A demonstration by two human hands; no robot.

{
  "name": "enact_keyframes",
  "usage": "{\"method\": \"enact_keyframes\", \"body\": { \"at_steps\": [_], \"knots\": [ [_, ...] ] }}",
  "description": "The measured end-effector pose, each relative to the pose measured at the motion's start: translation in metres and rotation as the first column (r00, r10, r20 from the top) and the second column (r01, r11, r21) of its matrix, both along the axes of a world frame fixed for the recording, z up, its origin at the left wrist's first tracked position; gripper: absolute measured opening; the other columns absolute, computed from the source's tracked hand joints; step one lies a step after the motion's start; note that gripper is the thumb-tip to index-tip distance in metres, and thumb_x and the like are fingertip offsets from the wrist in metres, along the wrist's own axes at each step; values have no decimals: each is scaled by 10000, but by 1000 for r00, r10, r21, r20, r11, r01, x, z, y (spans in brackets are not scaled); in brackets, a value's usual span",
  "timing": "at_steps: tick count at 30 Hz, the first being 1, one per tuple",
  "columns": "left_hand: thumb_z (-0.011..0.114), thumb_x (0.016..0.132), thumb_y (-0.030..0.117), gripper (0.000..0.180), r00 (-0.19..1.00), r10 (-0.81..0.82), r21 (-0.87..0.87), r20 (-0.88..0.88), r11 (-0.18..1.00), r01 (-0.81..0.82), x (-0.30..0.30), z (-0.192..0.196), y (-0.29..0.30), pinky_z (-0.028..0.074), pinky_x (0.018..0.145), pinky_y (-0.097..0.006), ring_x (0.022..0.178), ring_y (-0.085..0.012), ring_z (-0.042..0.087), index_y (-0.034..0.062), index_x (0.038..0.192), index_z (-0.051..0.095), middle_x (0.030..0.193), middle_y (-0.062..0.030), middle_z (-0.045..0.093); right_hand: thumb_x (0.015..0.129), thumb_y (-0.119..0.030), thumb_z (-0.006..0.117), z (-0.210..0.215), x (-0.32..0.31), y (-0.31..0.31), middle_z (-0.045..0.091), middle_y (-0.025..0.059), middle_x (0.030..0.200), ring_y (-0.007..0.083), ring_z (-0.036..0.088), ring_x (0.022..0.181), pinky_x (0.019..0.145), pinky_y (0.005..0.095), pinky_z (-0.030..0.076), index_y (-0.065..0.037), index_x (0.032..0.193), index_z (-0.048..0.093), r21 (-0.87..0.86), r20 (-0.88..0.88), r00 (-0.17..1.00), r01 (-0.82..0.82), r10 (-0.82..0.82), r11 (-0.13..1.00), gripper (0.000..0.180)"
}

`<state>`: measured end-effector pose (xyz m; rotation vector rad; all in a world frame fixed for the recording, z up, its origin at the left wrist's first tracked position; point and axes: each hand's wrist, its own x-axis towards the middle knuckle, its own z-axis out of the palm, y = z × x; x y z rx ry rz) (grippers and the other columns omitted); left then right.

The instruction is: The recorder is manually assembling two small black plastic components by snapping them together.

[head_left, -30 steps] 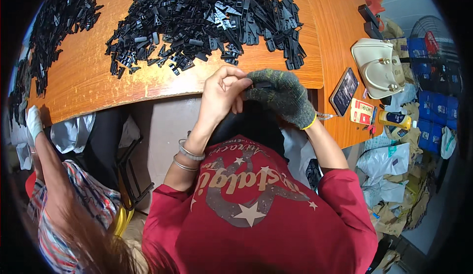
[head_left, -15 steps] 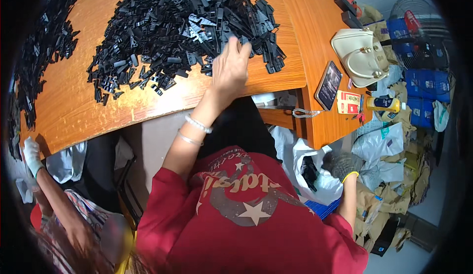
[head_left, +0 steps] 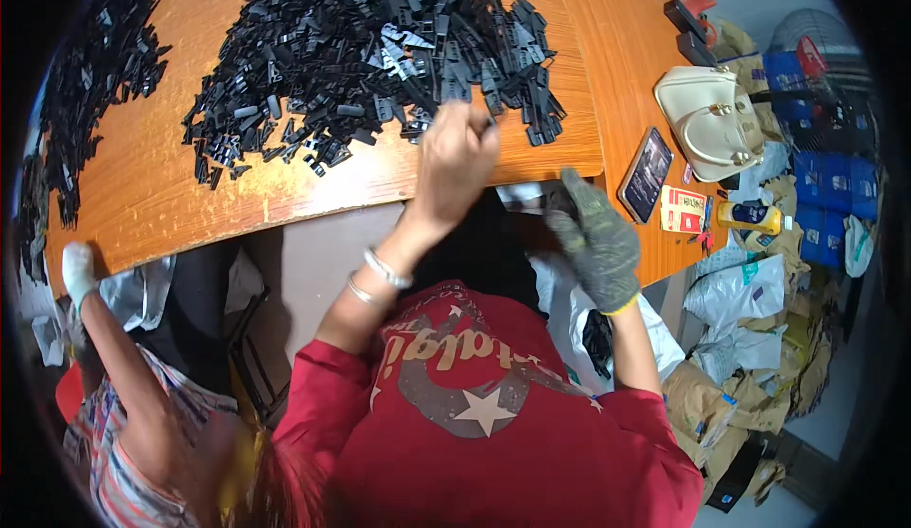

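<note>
A large heap of small black plastic pieces (head_left: 323, 63) lies on the wooden table (head_left: 199, 210). At its near edge is my bare left hand (head_left: 457, 163), blurred a little, fingers curled in. What looks like a black plastic piece pokes out at its fingertips, mostly hidden by them. My right hand (head_left: 603, 243) wears a dark grey knit glove with a yellow cuff. It is raised beside the table's near corner, fingers stretched out and thumb apart, with nothing seen in it. Below it, an open white bag (head_left: 655, 333) holds more black pieces (head_left: 598, 338), partly covered by my forearm.
On the right part of the table lie a phone (head_left: 646, 175), a cream handbag (head_left: 697, 115) and a yellow bottle (head_left: 752, 217). Packages (head_left: 735, 291) crowd the floor at right. At left, a co-worker's white-gloved hand (head_left: 79, 267) touches the table near another black heap (head_left: 104, 63).
My right hand has risen from the white bag to the table's near corner. My left hand has drawn back slightly from the heap toward me. The view has shifted a little.
</note>
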<state>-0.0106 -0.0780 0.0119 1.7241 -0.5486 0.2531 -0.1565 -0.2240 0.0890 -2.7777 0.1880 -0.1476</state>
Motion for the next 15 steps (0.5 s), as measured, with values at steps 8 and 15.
{"method": "enact_keyframes", "body": {
  "at_steps": [8,15],
  "knots": [
    [707,832,84,146,853,-237,-136,-465,971,196,-46,-5,43,477,610,-296,685,-157,619,-1,922,631,793,-81,652,864,-87,643,-32,43,34,659,155,1165,295,656,1032,843,349,516,-80,1292,576,285,66,988,-153,140,946,433],
    [709,815,129,174,998,56,411,22,910,-60,-6,-9,59,485,623,-416,765,-313,597,50,944,622,836,-128,544,861,-157,672,-36,37,30,694,147,1060,289,676,970,830,341,518,-68,1177,653,224,-104,991,-55,80,973,328]
  ]
}}
